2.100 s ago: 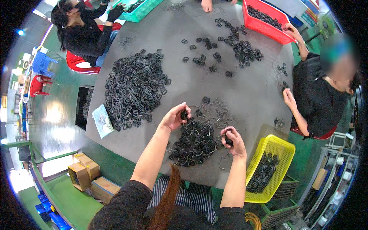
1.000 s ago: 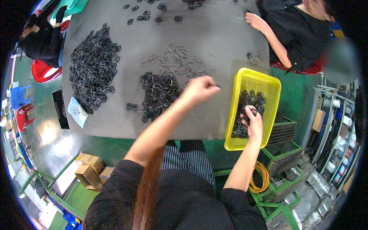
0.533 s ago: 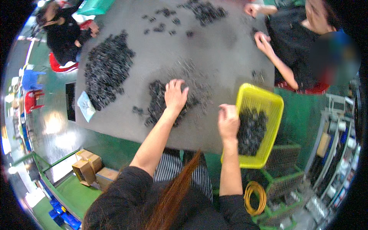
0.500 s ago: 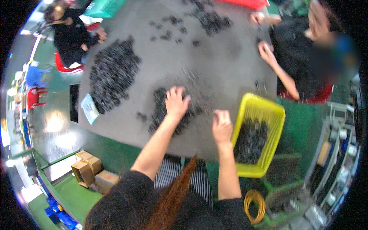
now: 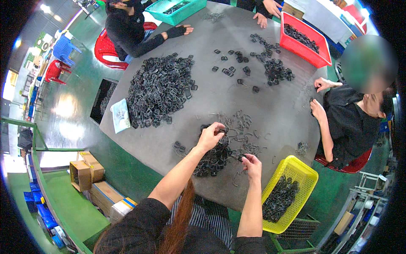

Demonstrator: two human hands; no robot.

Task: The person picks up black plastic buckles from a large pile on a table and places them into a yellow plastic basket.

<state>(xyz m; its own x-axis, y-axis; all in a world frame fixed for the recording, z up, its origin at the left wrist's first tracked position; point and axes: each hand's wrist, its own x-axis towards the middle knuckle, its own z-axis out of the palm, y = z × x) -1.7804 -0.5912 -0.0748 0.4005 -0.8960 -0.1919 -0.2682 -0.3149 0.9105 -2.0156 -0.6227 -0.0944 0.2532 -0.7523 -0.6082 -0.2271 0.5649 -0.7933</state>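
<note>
From the head camera, looking down, we see our left hand (image 5: 210, 137) reaching into the small heap of black metal buckle rings (image 5: 213, 154) on the round grey table (image 5: 279, 114), its fingers curled and pinched on one or two rings at the top of the heap. Our right hand (image 5: 253, 163) hovers just right of the heap, fingertips pressed together on a small dark piece; we cannot tell quite what it is. Thin bent wire clips (image 5: 241, 129) lie scattered just beyond the heap.

We judge the step in hand to be picking: each hand is taking a part out of the heap. The yellow plastic mesh basket (image 5: 311, 180) of the same black parts sits past the table edge, by our right hand. Bringing the two parts together would call for the hands to rise clear of the heap and meet above bare table.

On room: the near rim of the table runs close under our forearms, and the heap lies near it, so loose rings could slide off. Bare grey surface opens to the right of the heap and beyond it. The large pile of black rings (image 5: 158, 89) sits well apart to the left. A seated person in black (image 5: 351, 122) works at the right rim, their hands well apart from ours.
</note>
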